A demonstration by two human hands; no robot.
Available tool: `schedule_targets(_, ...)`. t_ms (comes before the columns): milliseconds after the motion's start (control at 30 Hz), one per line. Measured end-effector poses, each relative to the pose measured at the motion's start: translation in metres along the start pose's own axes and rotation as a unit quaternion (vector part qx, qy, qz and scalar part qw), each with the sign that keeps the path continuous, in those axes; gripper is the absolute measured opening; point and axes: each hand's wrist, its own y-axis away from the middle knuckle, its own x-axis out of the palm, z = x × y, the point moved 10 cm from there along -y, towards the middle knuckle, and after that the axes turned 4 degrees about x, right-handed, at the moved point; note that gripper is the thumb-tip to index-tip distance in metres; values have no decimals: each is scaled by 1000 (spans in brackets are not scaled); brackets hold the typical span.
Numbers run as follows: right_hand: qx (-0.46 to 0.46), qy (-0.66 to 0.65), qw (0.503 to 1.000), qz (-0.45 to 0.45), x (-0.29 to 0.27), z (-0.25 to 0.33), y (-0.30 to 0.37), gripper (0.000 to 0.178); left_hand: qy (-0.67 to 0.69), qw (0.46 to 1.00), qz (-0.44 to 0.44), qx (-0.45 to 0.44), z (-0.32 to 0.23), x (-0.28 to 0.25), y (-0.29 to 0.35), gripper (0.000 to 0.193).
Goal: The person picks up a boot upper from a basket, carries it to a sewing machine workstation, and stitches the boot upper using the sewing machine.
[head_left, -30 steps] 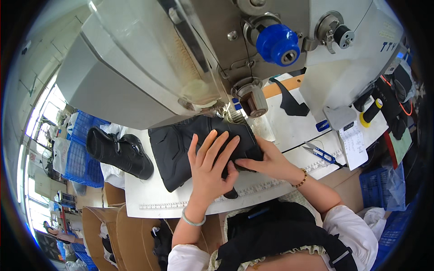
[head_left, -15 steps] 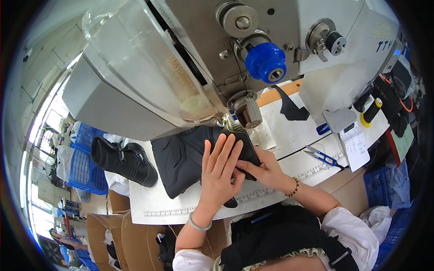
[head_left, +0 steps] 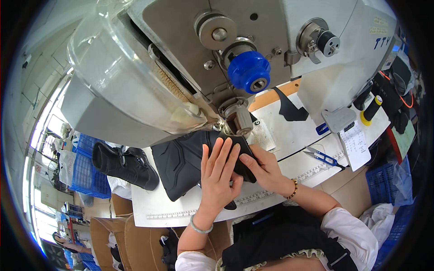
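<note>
A black molded shoe upper [head_left: 177, 160] lies on the white machine table, its far end under the needle area of a sewing machine [head_left: 266, 34]. My left hand [head_left: 218, 176] rests flat on the upper, fingers stretched out and pointing toward the needle. On the upper's right edge is my right hand [head_left: 270, 174], its thumb on top and its other fingers partly hidden along the side. The needle itself is hard to make out behind the metal parts [head_left: 221, 125].
A finished-looking black boot [head_left: 124, 165] stands at the table's left. Blue-handled thread snips [head_left: 326, 158], a paper pad [head_left: 354, 144], a black thread spool [head_left: 371, 110] and a black cut piece [head_left: 289, 106] lie to the right. Cardboard boxes [head_left: 140, 241] stand below the left edge.
The view has shifted slightly, so the machine head appears further left. My right thumb has drawn back a little from the left fingers. My left hand stays flat on the upper.
</note>
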Motion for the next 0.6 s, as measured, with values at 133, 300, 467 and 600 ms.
schedule_targets(133,16,-19,1000,-2,-1,-6,1,20,-13,1000,7,-7,-3,0,-2,59)
schedule_targets(300,44,-32,998,10,-1,-18,-2,18,-24,999,5,-21,-4,-4,-3,58)
schedule_targets(467,36,-59,998,12,2,-18,-4,17,23,999,-5,-26,-1,-10,-3,56)
schedule_targets(600,55,-138,989,16,3,-19,-3,17,44,998,-25,-42,2,-15,-2,58)
